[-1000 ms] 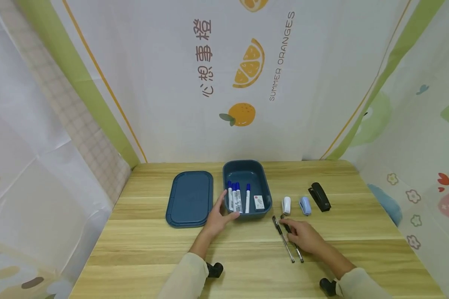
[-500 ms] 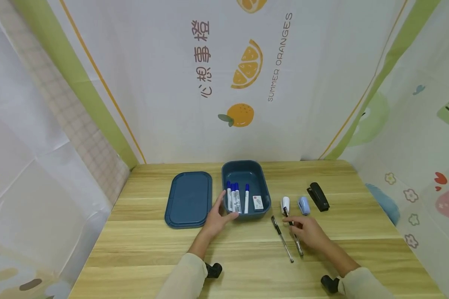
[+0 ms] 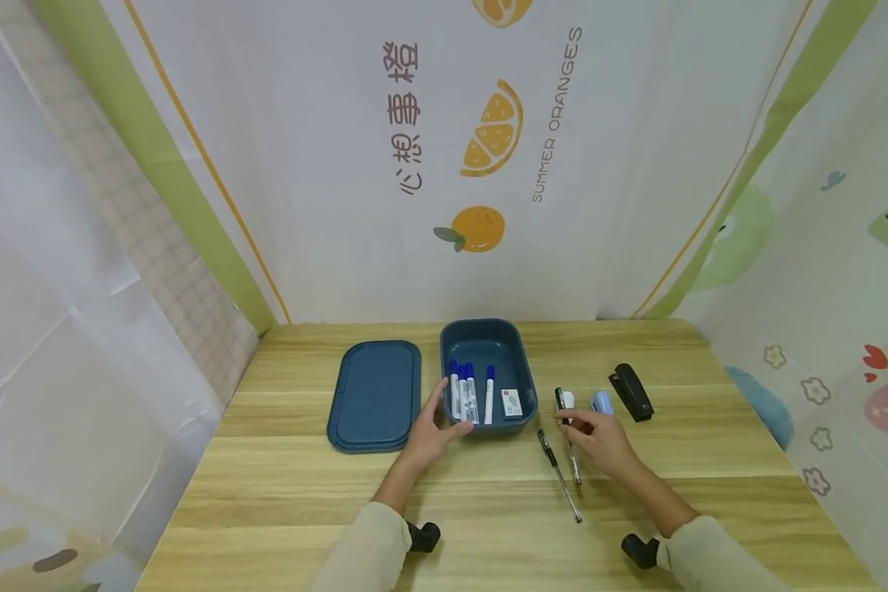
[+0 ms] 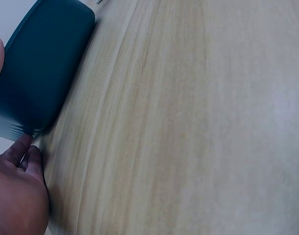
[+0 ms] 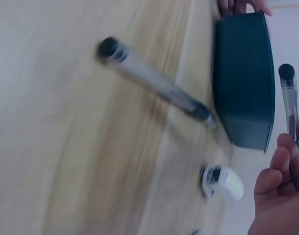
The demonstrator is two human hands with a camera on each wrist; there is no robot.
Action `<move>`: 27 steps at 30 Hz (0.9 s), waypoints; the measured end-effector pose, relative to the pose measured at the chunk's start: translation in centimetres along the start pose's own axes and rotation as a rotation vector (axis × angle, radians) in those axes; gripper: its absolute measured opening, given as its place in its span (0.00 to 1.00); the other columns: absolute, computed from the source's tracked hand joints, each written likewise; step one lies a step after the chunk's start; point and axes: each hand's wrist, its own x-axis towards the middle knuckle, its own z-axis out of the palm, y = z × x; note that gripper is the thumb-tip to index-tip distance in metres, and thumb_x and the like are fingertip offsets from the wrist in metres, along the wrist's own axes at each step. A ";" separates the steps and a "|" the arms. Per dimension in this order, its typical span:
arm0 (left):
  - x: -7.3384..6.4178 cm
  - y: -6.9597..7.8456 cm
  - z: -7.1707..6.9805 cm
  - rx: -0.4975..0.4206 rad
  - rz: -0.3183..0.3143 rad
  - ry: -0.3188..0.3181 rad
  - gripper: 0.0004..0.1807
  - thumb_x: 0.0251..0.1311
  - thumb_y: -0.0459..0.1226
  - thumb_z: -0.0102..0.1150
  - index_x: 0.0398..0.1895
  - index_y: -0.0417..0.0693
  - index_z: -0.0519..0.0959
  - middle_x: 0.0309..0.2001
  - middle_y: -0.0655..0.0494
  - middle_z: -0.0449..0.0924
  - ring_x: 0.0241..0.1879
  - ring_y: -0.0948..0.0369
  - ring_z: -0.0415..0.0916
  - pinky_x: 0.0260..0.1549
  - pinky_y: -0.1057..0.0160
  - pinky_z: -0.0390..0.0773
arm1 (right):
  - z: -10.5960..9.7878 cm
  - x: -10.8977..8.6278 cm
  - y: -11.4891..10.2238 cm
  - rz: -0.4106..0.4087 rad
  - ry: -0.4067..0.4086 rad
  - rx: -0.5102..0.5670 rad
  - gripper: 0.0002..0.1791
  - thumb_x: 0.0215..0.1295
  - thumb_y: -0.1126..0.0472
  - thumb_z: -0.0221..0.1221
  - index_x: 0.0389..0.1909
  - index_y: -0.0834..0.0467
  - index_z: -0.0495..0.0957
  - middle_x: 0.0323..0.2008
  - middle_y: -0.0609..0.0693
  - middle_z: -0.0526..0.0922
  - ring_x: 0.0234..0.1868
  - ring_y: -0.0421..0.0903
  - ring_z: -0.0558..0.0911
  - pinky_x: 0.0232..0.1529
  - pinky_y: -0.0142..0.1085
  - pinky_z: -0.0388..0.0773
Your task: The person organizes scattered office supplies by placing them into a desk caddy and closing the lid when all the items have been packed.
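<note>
The right hand [image 3: 599,444] pinches a slim clear-barrelled black-capped pen [image 5: 289,100] above the pale wooden surface [image 3: 488,518], near a small white rounded object [image 5: 230,185]. The left hand [image 3: 427,440], spread, touches the dark-blue rectangular box [image 5: 245,78].

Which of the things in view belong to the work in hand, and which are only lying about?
In the work, apparently: clear-barrelled pen in right hand; blue box at left hand, holding four blue-capped markers, white carton.

Lying about, seemingly: second pen; blue lid; white mini stapler; light-blue mini stapler; black stapler.
</note>
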 end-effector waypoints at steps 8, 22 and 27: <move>-0.3 -0.2 0.1 0.005 0.006 0.005 0.50 0.56 0.40 0.71 0.78 0.56 0.51 0.72 0.36 0.54 0.70 0.43 0.53 0.67 0.47 0.56 | 1.8 2.3 -2.1 -0.040 0.024 0.064 0.11 0.60 0.69 0.65 0.44 0.61 0.85 0.23 0.44 0.77 0.22 0.39 0.72 0.20 0.31 0.71; -0.2 0.4 0.1 0.009 -0.002 0.010 0.49 0.56 0.43 0.71 0.77 0.60 0.52 0.72 0.37 0.54 0.71 0.45 0.53 0.67 0.49 0.55 | 4.5 5.9 -4.0 -0.070 0.038 0.078 0.11 0.64 0.66 0.63 0.46 0.61 0.84 0.23 0.44 0.76 0.22 0.42 0.71 0.20 0.32 0.70; -0.3 0.2 0.2 0.010 -0.002 0.008 0.48 0.57 0.41 0.69 0.77 0.59 0.52 0.72 0.38 0.54 0.71 0.44 0.53 0.67 0.48 0.55 | 5.3 7.5 -4.3 -0.047 0.040 0.036 0.11 0.65 0.65 0.63 0.48 0.61 0.83 0.24 0.45 0.77 0.23 0.42 0.72 0.21 0.32 0.71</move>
